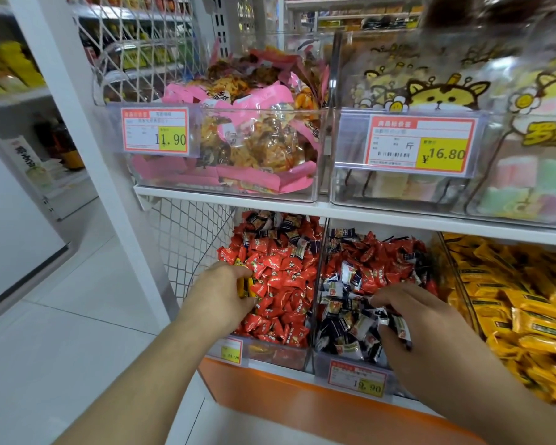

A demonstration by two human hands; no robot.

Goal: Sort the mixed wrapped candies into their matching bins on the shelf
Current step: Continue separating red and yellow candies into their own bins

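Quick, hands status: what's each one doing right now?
Left hand: closed on yellow candies, over the red candy bin.
Right hand: fingers curled around dark-and-white candies in the middle bin.

Shop: price tags (419,143), stocked shelves (334,208)

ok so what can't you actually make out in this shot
- Left hand: it grips yellow wrapped candies, but the curled fingers hide how many.
- Right hand: its fingertips are buried in the dark and white candies, so any grip is hidden.
- Left lower bin's price tag: partly behind the left forearm, digits too small.
- Yellow candy bin: cut off by the right edge.
- Top right corner: blurred.
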